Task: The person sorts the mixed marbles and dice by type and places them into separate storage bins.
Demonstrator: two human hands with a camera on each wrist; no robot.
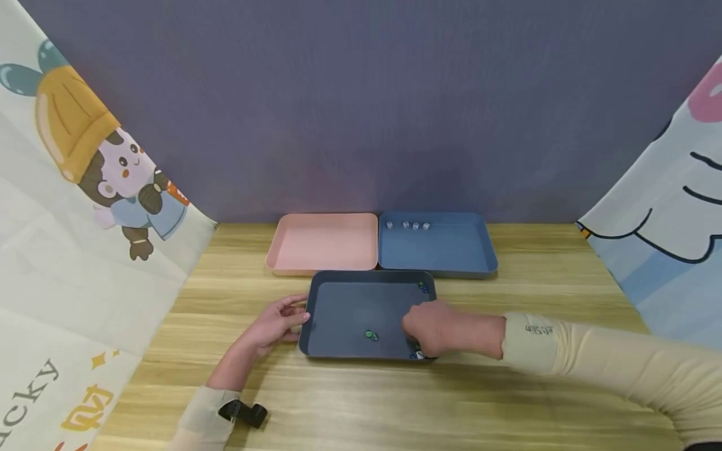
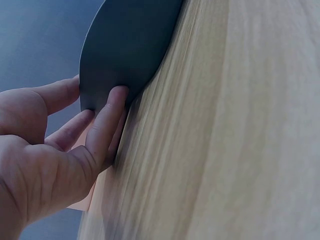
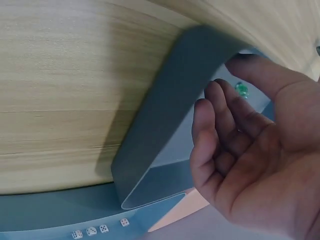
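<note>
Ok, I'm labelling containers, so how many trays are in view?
3: the pink tray at back left, the blue tray to its right, and the dark tray in front of both.

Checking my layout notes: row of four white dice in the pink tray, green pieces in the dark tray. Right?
One slip: the row of four white dice is in the blue tray, not the pink tray; the head view shows it. Green pieces in the dark tray is right.
</note>
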